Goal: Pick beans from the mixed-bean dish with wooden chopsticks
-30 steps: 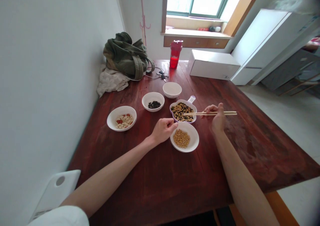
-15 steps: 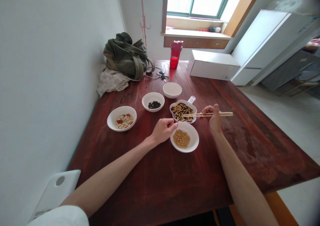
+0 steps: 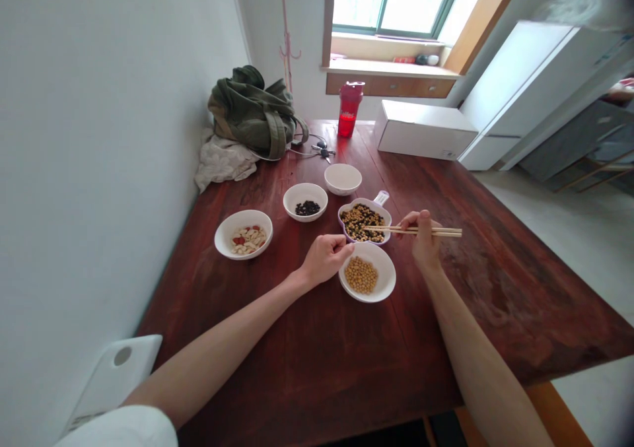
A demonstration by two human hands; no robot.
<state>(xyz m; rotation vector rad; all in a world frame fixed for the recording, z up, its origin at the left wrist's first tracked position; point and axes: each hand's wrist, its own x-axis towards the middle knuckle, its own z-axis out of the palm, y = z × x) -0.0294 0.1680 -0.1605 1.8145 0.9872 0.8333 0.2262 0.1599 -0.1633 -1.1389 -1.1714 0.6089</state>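
Wooden chopsticks [image 3: 448, 232] are held in my right hand [image 3: 424, 239], their tips among the mixed yellow and black beans in a purple-rimmed dish [image 3: 364, 221] with a short handle. My left hand [image 3: 325, 258] is closed, its fingers at the upper left rim of a white bowl [image 3: 384, 288] of yellow beans. Whether it pinches that rim or the dish edge is hard to see. Black beans lie in a second white bowl [image 3: 292, 203]. At the left, another bowl [image 3: 225, 236] has pale and reddish pieces. Behind the dish sits a white bowl [image 3: 343, 179] with nothing visible inside.
A green bag [image 3: 252, 113] rests on pale cloth [image 3: 225, 162] by the wall. Keys [image 3: 323, 150], a red shaker bottle [image 3: 350, 110] and a long white box [image 3: 426, 130] stand along the far side of the dark red table [image 3: 307, 374]. A white chair back [image 3: 111, 381] is lower left.
The view has shifted very slightly. My right hand and the chopsticks have moved a little within the dish; my left hand keeps its place by the bowl.
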